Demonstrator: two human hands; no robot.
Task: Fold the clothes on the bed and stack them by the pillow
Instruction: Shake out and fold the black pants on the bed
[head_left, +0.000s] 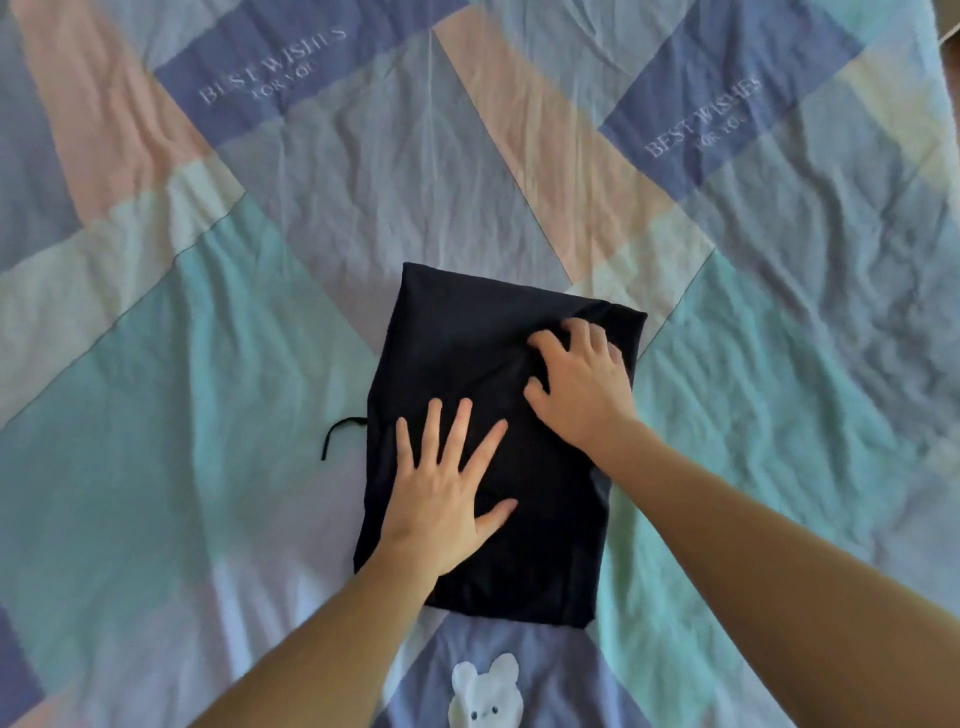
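A black garment (457, 332) lies folded into a rough rectangle in the middle of the bed. A thin black drawstring (337, 434) sticks out from its left edge. My left hand (447, 493) lies flat on the lower left part of the garment, fingers spread and straight. My right hand (576, 384) rests on the upper right part, fingers bent and pressing into the cloth near the far right corner. I cannot tell whether those fingers pinch a fold.
The bed is covered by a wrinkled patchwork sheet (208, 322) in blue, pink, teal and cream, printed with "BEST WISHES FOR YOU". A white bear print (485, 693) shows at the near edge. No pillow or other clothes are in view.
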